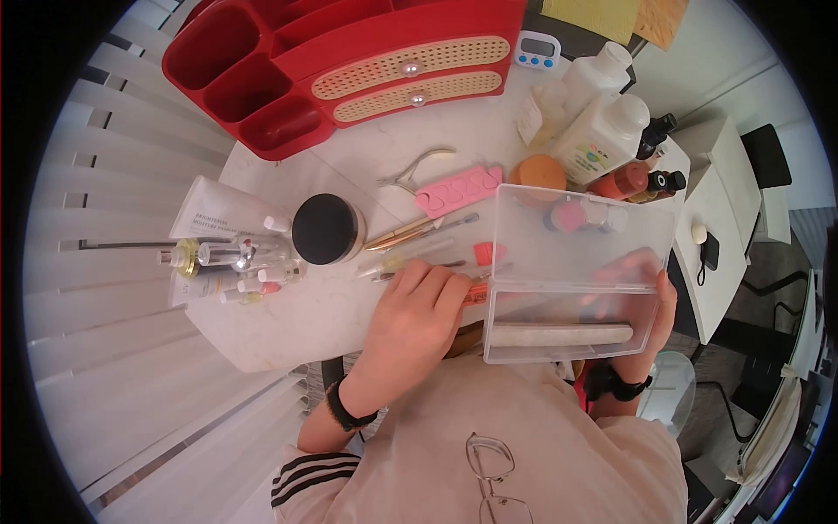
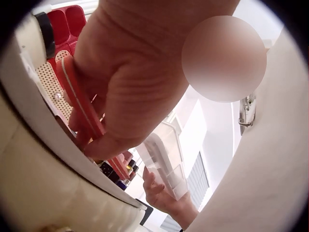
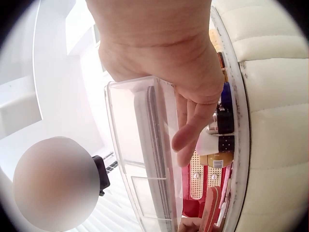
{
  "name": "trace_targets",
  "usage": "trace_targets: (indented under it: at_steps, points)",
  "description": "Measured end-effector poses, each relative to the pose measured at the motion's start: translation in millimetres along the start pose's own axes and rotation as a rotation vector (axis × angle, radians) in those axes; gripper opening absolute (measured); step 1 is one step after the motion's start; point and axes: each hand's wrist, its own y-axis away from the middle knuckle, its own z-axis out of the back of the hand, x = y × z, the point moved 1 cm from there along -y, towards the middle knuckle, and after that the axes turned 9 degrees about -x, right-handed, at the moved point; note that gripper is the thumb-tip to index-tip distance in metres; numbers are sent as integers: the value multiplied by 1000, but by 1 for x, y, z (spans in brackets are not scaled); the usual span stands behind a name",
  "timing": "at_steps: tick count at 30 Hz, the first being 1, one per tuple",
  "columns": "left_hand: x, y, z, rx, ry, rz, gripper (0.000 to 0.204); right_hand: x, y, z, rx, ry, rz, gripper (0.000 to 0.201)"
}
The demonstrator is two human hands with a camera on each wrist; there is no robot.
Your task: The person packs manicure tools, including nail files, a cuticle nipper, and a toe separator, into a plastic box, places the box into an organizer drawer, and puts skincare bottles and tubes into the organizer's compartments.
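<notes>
In the head view my left hand (image 1: 415,310) is over the near part of the table. It grips an orange-red nail file (image 2: 83,99), a flat bar with a pale line along its edge; much of it is hidden by the hand from above. My right hand (image 1: 665,310) holds a clear plastic case (image 1: 572,286) by its right end, the fingers behind it showing through the plastic. The lid of the case stands raised on the far side. Inside the lower half lies a pale grey nail file (image 1: 563,334). The orange-red file's end is close beside the case's left wall.
A pink toe separator (image 1: 460,191), cuticle nippers (image 1: 417,166) and slim tools lie beyond my left hand. A black-lidded jar (image 1: 327,229) and tubes (image 1: 218,210) are at left. Bottles (image 1: 602,140) crowd the right back, near a red drawer organizer (image 1: 393,52).
</notes>
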Motion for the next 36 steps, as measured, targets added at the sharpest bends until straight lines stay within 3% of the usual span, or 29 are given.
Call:
trace_targets:
  at_steps: [5,10,13,20,25,36]
  points:
    - [-3,3,3,68,-40,34,33,0,0,1,15,14,0,56]
    - [-3,11,10,261,-135,100,34,0,0,1,7,25,-4,56]
    - [-3,13,14,224,-159,88,24,-1,1,0,2,16,-2,57]
    - [-4,8,19,195,-169,178,27,1,0,1,21,13,11,56]
    - [-2,6,14,86,-218,96,28,0,-1,2,28,11,8,55]
    - [3,9,13,160,-284,101,28,2,-1,-1,40,9,-10,55]
